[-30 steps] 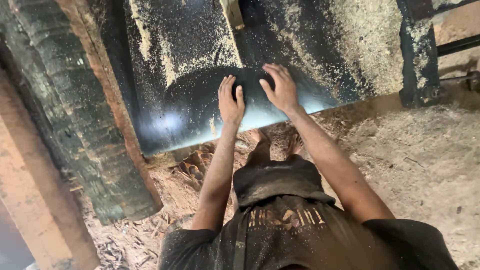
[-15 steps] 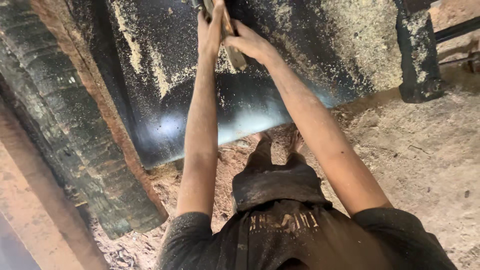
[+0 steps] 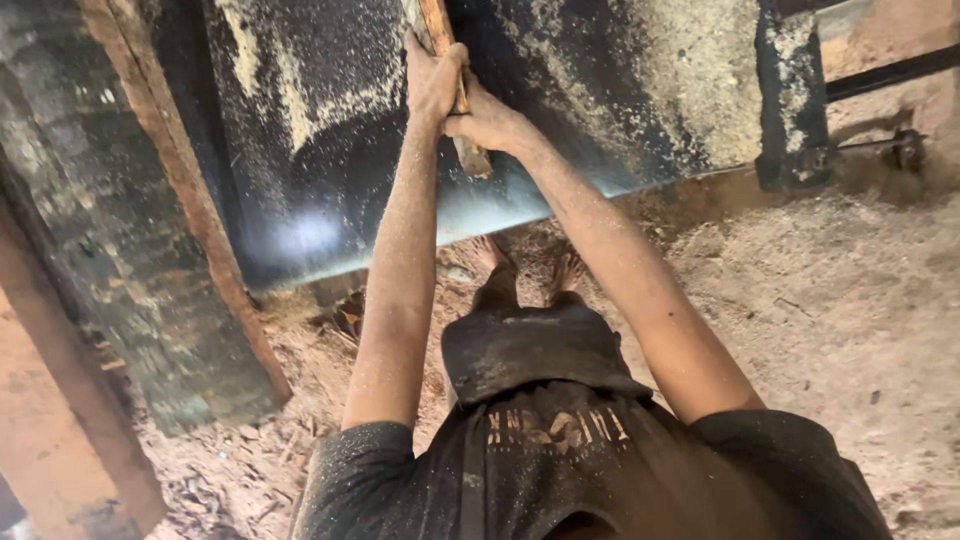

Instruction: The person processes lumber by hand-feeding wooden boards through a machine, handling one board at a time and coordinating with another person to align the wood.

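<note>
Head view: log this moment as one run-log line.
left hand: grip on wooden strip | right hand: grip on same strip | strip: lying on dark metal surface | floor: sawdust

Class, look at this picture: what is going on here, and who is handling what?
A person stands barefoot on a sawdust-covered floor, both arms stretched out ahead. The left hand and right hand are closed around a narrow, pale wooden stick that lies on a broad, dark metal sheet dusted with sawdust. To the left stands a long reddish wooden beam. The person's arms and dark shirt are speckled with sawdust.
</note>
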